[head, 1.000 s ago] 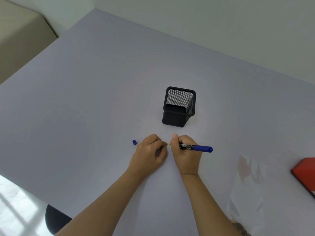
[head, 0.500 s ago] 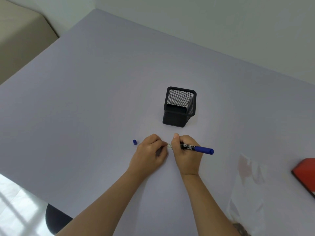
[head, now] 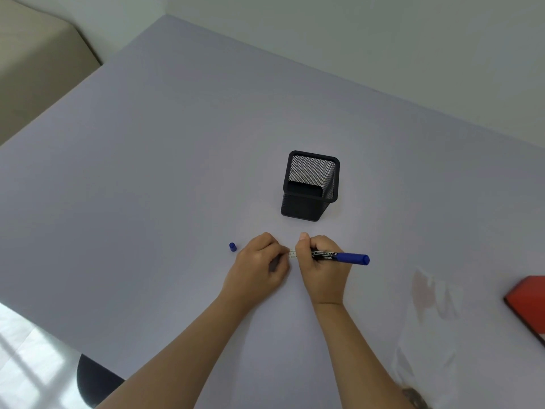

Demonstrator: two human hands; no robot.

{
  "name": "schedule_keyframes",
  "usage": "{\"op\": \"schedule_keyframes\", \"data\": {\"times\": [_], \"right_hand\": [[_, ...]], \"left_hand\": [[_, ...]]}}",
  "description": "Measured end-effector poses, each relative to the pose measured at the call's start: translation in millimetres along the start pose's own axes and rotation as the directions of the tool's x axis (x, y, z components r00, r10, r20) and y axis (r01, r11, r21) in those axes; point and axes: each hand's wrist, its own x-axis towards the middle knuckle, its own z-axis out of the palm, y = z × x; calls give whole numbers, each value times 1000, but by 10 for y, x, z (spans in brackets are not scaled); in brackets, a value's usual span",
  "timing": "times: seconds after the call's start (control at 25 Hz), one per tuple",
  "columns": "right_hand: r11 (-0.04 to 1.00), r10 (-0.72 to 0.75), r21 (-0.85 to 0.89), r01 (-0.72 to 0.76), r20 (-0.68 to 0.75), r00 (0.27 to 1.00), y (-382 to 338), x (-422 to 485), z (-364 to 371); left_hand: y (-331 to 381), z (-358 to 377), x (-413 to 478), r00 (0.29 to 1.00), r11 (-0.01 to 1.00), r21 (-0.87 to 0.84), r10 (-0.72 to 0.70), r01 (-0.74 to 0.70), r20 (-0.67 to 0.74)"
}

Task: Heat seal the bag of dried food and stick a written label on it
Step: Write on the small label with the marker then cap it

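**Label held between both hands at table centre; bag lying apart to the right**

The small white label [head: 292, 254] was found on the grey table [head: 147, 172], on the near side of a black mesh holder [head: 309, 187]. Only a narrow strip of it was exposed, and its markings could not be read. Its left end was held by the curled fingers of the left hand [head: 259, 270]. The right hand [head: 323, 271] was clenched round a blue marker [head: 339, 257]. The tip was hidden behind the thumb, so contact with the label could not be confirmed. A blue cap [head: 232, 247] was noted just left of the left hand, not touching it.

The clear bag [head: 427, 329] was observed lying flat, well to the right. Its outline was faint, and its brownish contents were cut off at the bottom edge. A red object [head: 528, 302], cut off at the right edge, could not be identified.
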Motion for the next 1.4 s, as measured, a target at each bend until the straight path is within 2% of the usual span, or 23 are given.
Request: {"op": "schedule_keyframes", "data": {"times": [0.68, 0.88, 1.0, 1.16, 1.24, 1.4], "right_hand": [[1000, 2, 13, -2, -1, 1000, -29, 5, -10], [998, 46, 38, -43, -60, 997, -40, 26, -18], [991, 102, 97, -93, -99, 990, -52, 36, -24], [936, 186, 324, -139, -119, 975, -100, 43, -110], [915, 229, 370, -159, -153, 961, -129, 46, -140], [823, 453, 469, -320, -203, 868, -303, 41, -243]], "left_hand": [[-6, 1, 5, 1000, 1000, 0, 1, -1, 3], [5, 0, 7, 1000, 1000, -9, 10, -9, 7], [20, -12, 4, 1000, 1000, -6, -5, 5, 0], [11, -1, 2, 999, 1000, 8, -10, 10, 32], [-6, -5, 5, 999, 1000, 13, -18, 18, 36], [13, -54, 27, 995, 998, -28, -57, 59, 79]]}}
